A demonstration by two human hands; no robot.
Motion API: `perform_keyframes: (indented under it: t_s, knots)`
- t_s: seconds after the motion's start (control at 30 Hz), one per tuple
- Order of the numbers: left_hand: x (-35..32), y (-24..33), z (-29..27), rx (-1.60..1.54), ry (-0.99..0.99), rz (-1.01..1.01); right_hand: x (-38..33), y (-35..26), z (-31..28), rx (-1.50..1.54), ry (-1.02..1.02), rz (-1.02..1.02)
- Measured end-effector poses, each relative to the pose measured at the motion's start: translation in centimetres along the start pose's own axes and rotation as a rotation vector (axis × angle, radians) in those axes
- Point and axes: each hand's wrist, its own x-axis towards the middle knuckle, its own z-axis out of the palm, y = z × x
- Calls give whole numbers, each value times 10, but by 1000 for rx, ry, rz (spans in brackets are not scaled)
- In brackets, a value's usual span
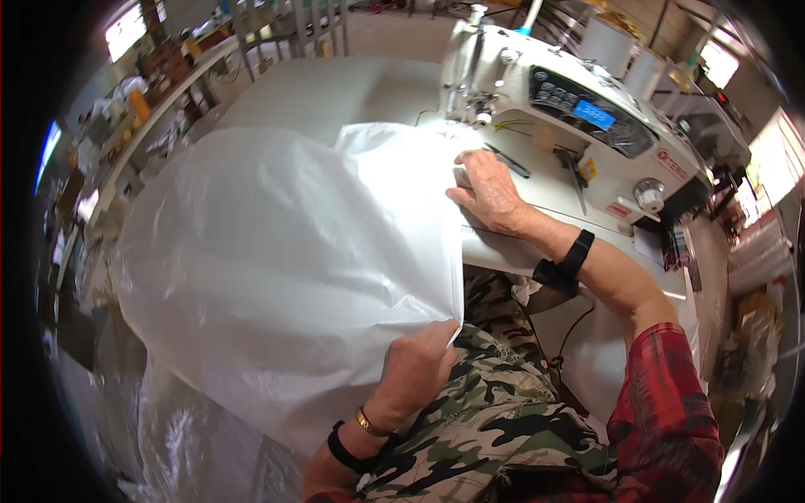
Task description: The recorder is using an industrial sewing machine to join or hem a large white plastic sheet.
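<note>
The person's 2 bare hands are well apart, both at the right edge of a large white sheet [277, 251]. The left hand [419, 365] is closed, pinching the sheet's lower right corner just above the lap. Farther up the same edge, the right hand [490, 191] touches the sheet with its thumb and fingers parted; from where I stand I can't tell whether it grips. A gold band [367, 422] and a black band [345, 448] circle the left wrist, and a black strap [574, 256] goes round the right. The right sleeve [667, 411] is red and black plaid, and camouflage cloth [503, 419] covers the lap.

The sheet spreads left over the pale table [360, 80], creased and glossy, its upper right part brightly lit beside the needle end of a white sewing machine [545, 63]. A slim black tool [507, 161] lies on the machine's bed, just beyond the right hand. The machine carries 1 lit blue screen [594, 114] and a round handwheel [650, 194]; 2 white cones [605, 46] stand behind it.

Crumpled clear plastic [184, 436] hangs at the lower left. Past the table are a grey metal frame [300, 33] and a cluttered bench [159, 109].
</note>
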Motion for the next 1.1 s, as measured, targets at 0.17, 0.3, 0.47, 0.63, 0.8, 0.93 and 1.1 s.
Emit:
perform_keyframes:
  t_s: [0.17, 0.3, 0.47, 0.63, 0.8, 0.93, 1.1]
  knots:
    - [-2, -4, -2, 14, 49, 40, -6, 11, 6, 87, 49, 32]
    - [-10, -10, -5, 24, 105, 52, -4, 5, 11, 117, 8, 38]
    - [-10, -9, -8, -3, 31, -50, -3, 6, 5, 113, -16, 20]
    - [-7, -8, -7, -13, 48, -56, -3, 10, 6, 115, -60, 18]
    - [-8, -12, -2, -71, 116, -101, -2, 11, 7, 90, -102, 7]
    - [-6, -9, -2, -61, 136, -115, 3, 5, -2, 57, -151, 38]
    - [-2, 1, -8, -18, 99, -196, 2, 1, -7, 53, -185, 101]
